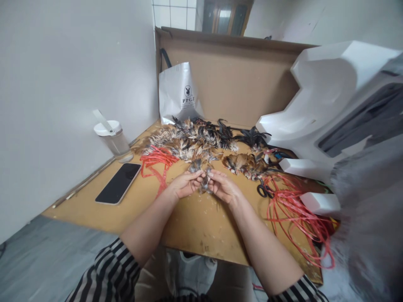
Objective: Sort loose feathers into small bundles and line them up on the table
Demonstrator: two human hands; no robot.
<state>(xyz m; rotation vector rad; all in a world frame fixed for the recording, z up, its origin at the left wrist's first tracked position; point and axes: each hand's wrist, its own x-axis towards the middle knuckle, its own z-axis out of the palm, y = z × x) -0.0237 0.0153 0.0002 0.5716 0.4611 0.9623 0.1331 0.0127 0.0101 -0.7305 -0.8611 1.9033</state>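
Observation:
My left hand [188,183] and my right hand [223,185] meet over the middle of the table, fingertips pinched close together. Between them they hold small grey-brown feathers [204,184], partly hidden by the fingers. Just beyond lies a long heap of brown, black and white feathers [189,140]. A smaller brown feather pile [245,165] sits to the right of my right hand. Left of my left hand is a bundle of red plastic strips [158,157]. More red strips [292,205] spread at the right, with black-handled scissors [264,191] beside them.
A phone [119,183] lies at the table's left, near a lidded cup [112,136] by the wall. Behind the feathers stand a silver bag [179,94] and a cardboard panel [239,84]. White foam packing [324,88] rises at the right. The wooden table [208,235] ends close to my lap.

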